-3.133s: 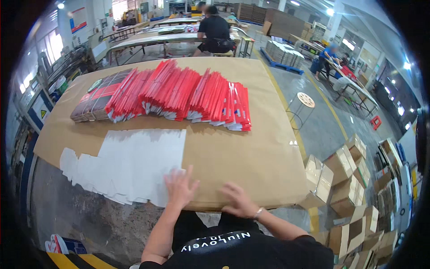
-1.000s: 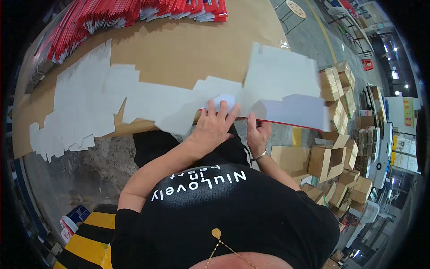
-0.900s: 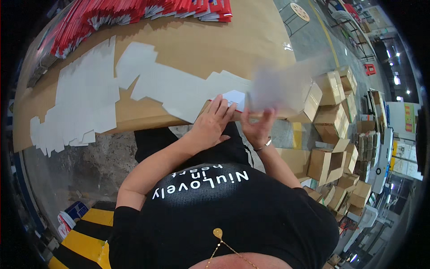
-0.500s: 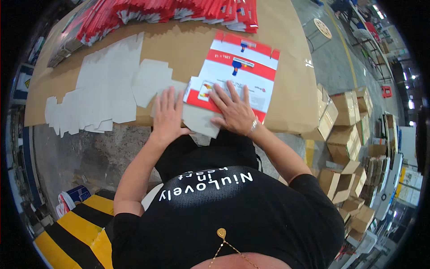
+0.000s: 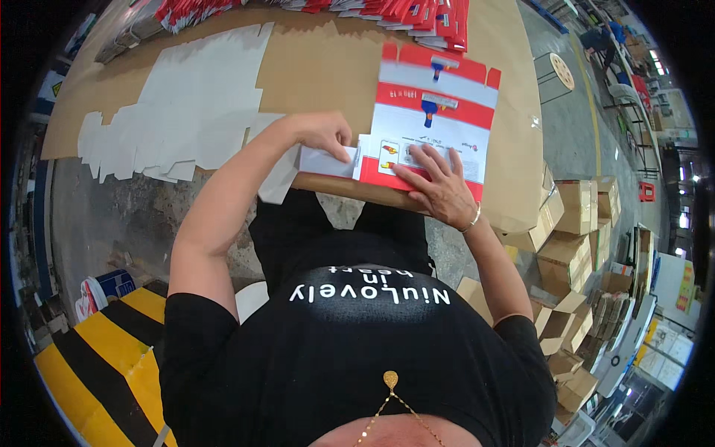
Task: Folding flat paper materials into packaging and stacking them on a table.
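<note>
A flat printed carton blank point(image 5: 439, 119), red and white with small blue pictures, lies near the table's front edge. My right hand point(image 5: 445, 186) rests on its lower printed part, palm down and fingers spread. At the carton's left side, a plain white flap point(image 5: 326, 161) is bent over beside the printed panel. My left hand point(image 5: 325, 132) is closed at the flap's edge, fingers curled and one fingertip pressing on the white surface. What lies behind the curled fingers is hidden.
White unprinted blanks point(image 5: 194, 97) lie overlapping on the table's left. Several red and white folded cartons point(image 5: 417, 15) line the far edge. Opened brown boxes point(image 5: 562, 249) stand on the floor at right. A yellow-and-black striped surface point(image 5: 104, 365) is at lower left.
My left hand has gone from lying flat to curled, farther right at the flap. The white flap is now bent over. My right hand stays flat on the carton. The view has shifted.
</note>
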### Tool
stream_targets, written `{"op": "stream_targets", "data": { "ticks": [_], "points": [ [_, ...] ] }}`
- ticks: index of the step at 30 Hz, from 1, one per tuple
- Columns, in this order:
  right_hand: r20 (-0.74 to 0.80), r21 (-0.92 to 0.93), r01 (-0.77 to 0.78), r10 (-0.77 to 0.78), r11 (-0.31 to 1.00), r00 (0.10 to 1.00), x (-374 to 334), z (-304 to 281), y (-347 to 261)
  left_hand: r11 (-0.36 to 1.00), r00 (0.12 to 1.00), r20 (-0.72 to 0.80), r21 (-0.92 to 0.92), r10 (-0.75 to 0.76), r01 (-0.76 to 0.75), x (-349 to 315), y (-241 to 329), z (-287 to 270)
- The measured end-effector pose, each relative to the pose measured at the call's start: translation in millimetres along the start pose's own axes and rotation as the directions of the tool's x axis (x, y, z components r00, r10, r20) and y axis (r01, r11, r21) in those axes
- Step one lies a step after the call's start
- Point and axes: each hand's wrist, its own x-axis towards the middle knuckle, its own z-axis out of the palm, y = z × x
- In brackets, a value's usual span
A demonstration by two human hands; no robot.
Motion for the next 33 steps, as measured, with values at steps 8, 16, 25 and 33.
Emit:
{"op": "stream_targets", "data": {
  "ticks": [8,16,25,33],
  "points": [
    [0.14,0.07,-0.249,0.237,0.966,0.961,24.0,-17.3,-14.8,0.864,0.558,-0.767,0.476,0.316,0.166,-31.0,16.7,87.9],
    [-0.037,0.147,-0.176,0.184,0.973,0.982,22.3,1.1,-4.6,0.923,0.584,-0.79,0.343,0.185,0.171,-45.5,-18.2,108.4],
    [-0.036,0.186,-0.205,0.215,0.961,0.976,9.9,6.5,8.8,0.711,0.798,-0.459,0.701,0.392,0.054,-112.0,-72.3,67.2],
    [-0.038,0.244,-0.101,0.113,0.965,0.993,15.2,6.6,-1.4,0.46,0.09,-0.735,-0.51,-0.672,-0.727,-40.7,-38.7,83.2]
  ]
}}
